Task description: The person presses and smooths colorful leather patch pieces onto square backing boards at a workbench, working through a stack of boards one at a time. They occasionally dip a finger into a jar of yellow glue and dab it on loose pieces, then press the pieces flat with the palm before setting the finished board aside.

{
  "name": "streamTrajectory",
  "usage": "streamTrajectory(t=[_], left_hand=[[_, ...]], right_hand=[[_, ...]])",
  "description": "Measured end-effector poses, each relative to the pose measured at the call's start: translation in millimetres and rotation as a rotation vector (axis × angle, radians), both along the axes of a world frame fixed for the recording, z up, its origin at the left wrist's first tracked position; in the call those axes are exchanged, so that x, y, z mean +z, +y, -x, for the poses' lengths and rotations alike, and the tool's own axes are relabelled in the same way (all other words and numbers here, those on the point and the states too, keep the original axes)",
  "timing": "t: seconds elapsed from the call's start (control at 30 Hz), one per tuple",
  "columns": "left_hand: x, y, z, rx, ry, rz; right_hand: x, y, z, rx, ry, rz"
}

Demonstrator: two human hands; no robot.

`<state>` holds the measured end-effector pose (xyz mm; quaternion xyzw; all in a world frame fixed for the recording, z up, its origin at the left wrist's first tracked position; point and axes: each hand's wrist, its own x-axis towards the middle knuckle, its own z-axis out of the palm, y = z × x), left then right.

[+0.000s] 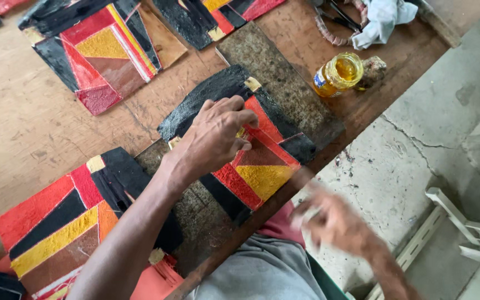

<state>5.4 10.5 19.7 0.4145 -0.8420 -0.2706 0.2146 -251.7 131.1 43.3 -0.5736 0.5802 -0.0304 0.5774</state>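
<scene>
Left hand (218, 133) pressed fingers-down on a patchwork panel (262, 166) of black, red, yellow and brown, on a dark board (284, 78) at the wooden table (12, 128) edge | right hand (334, 222) blurred beyond the edge, grip unclear | open jar of yellow liquid (338, 74) nearby

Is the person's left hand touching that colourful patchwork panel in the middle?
Touching. The head view shows the left hand pressed flat on the patchwork panel, fingers curled over its red and yellow patches, with no gap visible.
</scene>
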Motion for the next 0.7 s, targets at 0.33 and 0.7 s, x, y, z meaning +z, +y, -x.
streamTrajectory(t=[0.33,0.7], left_hand=[[-7.0,6.9,-2.3,0.036,0.061,0.054],[-9.8,5.1,-0.7,0.031,0.035,0.048]], right_hand=[[-21.4,20.4,-13.8,0.357,-0.069,0.219],[-0.2,26.7,-48.1,0.395,0.074,0.140]])
